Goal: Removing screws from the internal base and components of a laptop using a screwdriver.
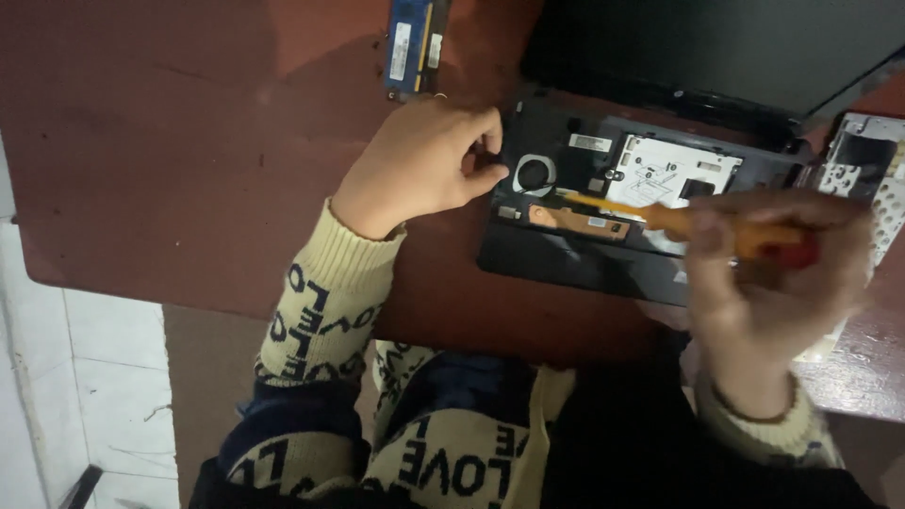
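Note:
An opened black laptop (584, 254) lies on the dark red table (170, 141), its keyboard cover off and the metal inner plate (660, 170) showing. My left hand (424, 160) rests at the laptop's left edge with thumb and fingers pinched at its corner, beside a round fan opening (534, 173). My right hand (773, 273) is blurred and grips an orange screwdriver (679, 221), whose tip reaches left over the laptop's inside.
A blue memory module (411, 42) lies on the table beyond my left hand. A removed grey panel (867, 170) sits at the right edge. The laptop's dark lid (716, 47) stands at the back. White floor tiles (85, 377) show at the left below the table edge.

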